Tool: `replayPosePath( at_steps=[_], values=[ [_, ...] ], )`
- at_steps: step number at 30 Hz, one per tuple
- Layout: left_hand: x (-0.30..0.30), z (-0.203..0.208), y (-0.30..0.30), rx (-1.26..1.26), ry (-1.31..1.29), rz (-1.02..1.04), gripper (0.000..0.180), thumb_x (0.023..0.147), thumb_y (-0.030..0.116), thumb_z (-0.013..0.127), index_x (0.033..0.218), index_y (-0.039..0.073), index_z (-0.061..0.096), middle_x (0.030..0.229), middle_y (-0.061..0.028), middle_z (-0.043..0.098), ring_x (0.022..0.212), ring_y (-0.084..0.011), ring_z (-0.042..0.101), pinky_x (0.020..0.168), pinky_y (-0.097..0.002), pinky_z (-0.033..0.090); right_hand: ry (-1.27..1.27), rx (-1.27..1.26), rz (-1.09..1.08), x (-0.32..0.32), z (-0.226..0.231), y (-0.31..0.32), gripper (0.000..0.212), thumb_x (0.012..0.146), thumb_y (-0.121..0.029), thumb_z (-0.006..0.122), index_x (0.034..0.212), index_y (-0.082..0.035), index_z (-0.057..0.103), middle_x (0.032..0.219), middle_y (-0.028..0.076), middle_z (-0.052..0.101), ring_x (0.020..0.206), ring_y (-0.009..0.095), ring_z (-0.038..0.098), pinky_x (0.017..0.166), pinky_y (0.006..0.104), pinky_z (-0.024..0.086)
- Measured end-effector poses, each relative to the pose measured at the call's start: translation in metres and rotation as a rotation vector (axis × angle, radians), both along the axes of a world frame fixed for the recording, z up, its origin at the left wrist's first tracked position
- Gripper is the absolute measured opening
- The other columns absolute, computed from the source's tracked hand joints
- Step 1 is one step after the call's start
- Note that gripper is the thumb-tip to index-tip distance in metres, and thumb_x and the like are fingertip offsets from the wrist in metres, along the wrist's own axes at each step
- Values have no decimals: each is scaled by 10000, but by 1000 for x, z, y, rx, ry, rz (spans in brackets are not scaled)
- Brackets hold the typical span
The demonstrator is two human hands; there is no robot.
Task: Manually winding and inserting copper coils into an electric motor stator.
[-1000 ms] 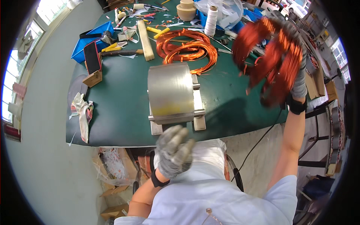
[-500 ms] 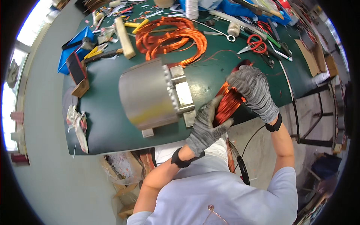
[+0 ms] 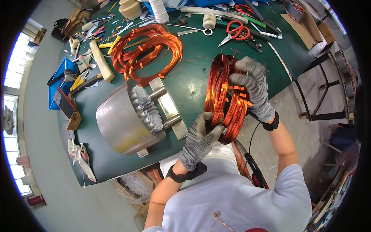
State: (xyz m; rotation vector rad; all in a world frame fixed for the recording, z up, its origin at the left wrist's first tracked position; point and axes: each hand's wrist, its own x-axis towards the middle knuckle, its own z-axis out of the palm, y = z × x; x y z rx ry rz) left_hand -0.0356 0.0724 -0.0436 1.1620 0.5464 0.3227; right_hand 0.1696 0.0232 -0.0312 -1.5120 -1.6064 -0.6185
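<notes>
Several coils of copper wire (image 3: 219,91), bound with orange ties, stand on edge side by side at the table's right front. My left hand (image 3: 199,139), in a grey knit glove, grips their lower end with the thumb in front. At their upper right, my gloved right hand (image 3: 255,89) has its fingers curled over the outer coil; its thumb is mostly hidden. To the left lies a metal stator core (image 3: 119,121) on its side, white liners fanning out of its slots. A metal support with two bars (image 3: 170,108) stands against its right end.
Loose copper coils (image 3: 170,44) lie behind the stator core. Red-handled scissors (image 3: 235,31), a wooden block (image 3: 101,62) and a white twine spool (image 3: 157,11) are farther back. A blue bin (image 3: 58,91) and a phone (image 3: 65,102) on a stand are at left.
The copper coils have turned upright and fanned apart between my hands. My right hand's fingers have spread along the outer coil. The view has shifted, so the table appears swung round.
</notes>
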Motion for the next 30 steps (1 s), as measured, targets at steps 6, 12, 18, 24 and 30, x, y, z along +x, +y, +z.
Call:
replayPosePath(
  at_steps=[6, 12, 18, 24, 30],
  values=[
    [-4, -10, 8, 253, 31, -48, 228, 785, 88, 560, 971, 2, 460, 894, -107, 506, 818, -218, 522, 741, -296, 422, -244, -276, 223, 1, 11, 23, 356, 659, -137, 574, 1012, -183, 580, 980, 59, 522, 881, 255, 514, 735, 368, 434],
    [-5, 12, 7, 1186, 169, 506, 525, 661, 125, 598, 1137, 16, 406, 1134, -198, 391, 1053, -331, 386, 900, -383, 315, -66, -429, 205, 21, 10, 104, 355, 679, -57, 529, 1026, -113, 569, 884, 118, 500, 763, 262, 513, 640, 324, 443],
    [-23, -3, -7, 1312, 61, 483, 561, 622, 120, 643, 1135, 28, 437, 1209, -195, 340, 1125, -342, 334, 929, -415, 294, -449, -362, 38, 33, -1, 165, 570, 746, -22, 464, 1271, -219, 364, 1099, 108, 491, 828, 266, 567, 701, 333, 475],
    [-20, 14, 10, 1330, 6, 549, 658, 633, 201, 676, 1186, 8, 376, 1254, -220, 297, 1162, -364, 310, 948, -428, 280, -377, -427, 166, 8, 31, 95, 418, 733, -99, 527, 1130, -227, 522, 894, 50, 573, 756, 234, 566, 639, 336, 457],
    [-7, 22, 41, -136, -1, -673, 443, 790, 223, 582, 1153, 8, 447, 1074, -96, 509, 975, -156, 473, 857, -283, 373, -360, -405, 353, -25, 47, 42, 357, 690, -116, 544, 1036, -192, 586, 842, 50, 571, 753, 223, 551, 670, 344, 444]
  ],
)
